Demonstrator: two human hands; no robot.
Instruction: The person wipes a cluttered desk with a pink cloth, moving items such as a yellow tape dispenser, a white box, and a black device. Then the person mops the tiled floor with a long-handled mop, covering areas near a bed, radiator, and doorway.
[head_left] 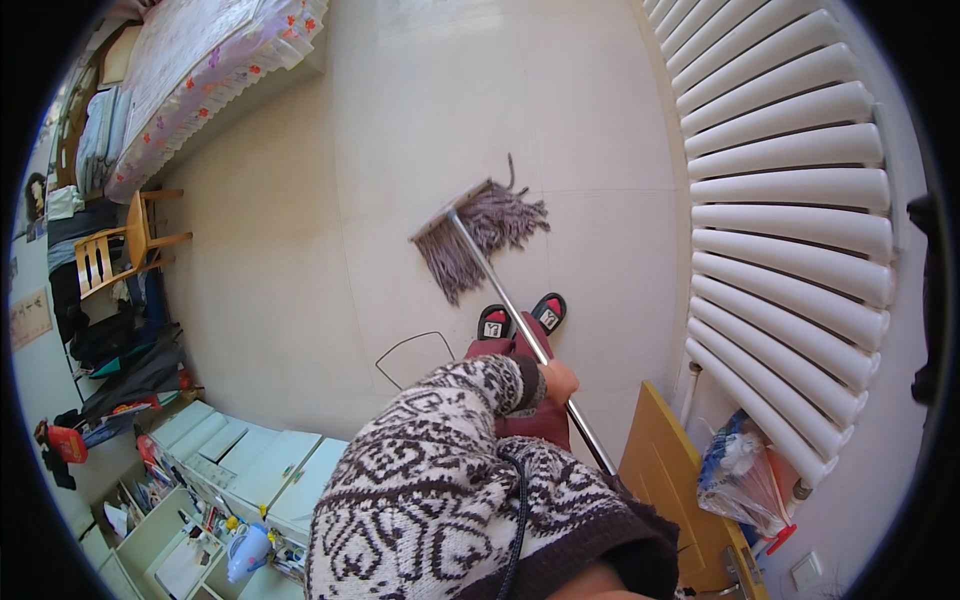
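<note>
A mop with a grey string head (482,232) lies on the pale tiled floor, its metal handle (500,290) slanting down toward me. My left hand (558,382) is closed around the handle halfway along, its patterned knit sleeve reaching in from the lower left. Past that grip the handle slips behind my other sleeve. Of my right hand (600,586) only a strip of skin shows below a dark cuff at the bottom edge, so its grip is hidden. My feet in red and black slippers (495,322) stand just behind the mop head.
A white radiator (790,200) fills the right side, with a wooden board (668,480) and a plastic bag (742,478) below it. A bed (200,70) and wooden chair (125,245) stand at the left, white cabinets (250,460) at the lower left. A thin wire loop (410,350) lies on the floor.
</note>
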